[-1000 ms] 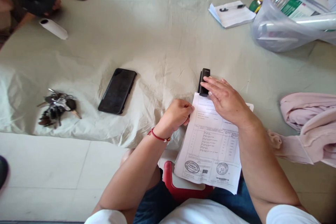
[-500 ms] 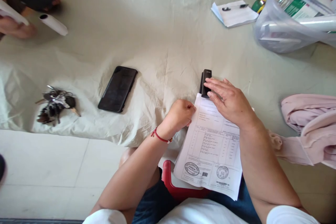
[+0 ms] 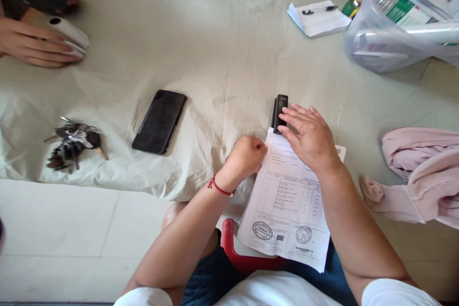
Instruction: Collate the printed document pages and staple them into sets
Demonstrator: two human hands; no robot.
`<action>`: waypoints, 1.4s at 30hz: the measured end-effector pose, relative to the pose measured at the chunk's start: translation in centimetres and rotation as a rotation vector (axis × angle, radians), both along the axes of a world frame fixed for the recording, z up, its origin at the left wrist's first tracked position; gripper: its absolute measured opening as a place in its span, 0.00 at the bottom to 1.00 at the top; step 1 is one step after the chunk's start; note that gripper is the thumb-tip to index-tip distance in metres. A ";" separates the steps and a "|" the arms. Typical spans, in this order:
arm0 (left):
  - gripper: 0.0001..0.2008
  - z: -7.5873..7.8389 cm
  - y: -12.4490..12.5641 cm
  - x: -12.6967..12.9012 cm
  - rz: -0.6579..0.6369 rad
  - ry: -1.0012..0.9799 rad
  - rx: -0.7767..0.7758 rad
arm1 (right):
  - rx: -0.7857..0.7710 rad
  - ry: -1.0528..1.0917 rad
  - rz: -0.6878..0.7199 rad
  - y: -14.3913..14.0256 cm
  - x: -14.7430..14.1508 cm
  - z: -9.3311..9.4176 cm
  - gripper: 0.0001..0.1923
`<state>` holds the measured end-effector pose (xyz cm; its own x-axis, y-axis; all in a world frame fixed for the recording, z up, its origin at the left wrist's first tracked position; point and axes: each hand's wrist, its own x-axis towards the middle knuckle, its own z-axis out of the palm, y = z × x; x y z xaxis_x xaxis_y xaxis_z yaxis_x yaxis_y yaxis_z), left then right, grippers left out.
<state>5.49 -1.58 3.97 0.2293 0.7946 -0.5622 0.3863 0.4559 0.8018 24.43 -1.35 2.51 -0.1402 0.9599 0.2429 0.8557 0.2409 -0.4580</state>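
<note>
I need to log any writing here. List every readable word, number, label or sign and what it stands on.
None can be read.
Printed sheets: a table of text and two round stamps, too small to read.
Green and white box in the clear bag: blurred.
Black stapler: no legible mark.

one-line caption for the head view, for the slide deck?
Right hand lies flat over a black stapler at the top corner of stamped papers, left hand fisted at the papers' edge.
</note>
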 end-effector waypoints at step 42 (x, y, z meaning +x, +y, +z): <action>0.15 -2.0 1.6 -5.6 0.329 -0.321 0.375 | -0.348 0.831 -0.219 1.0 8.1 0.6 0.31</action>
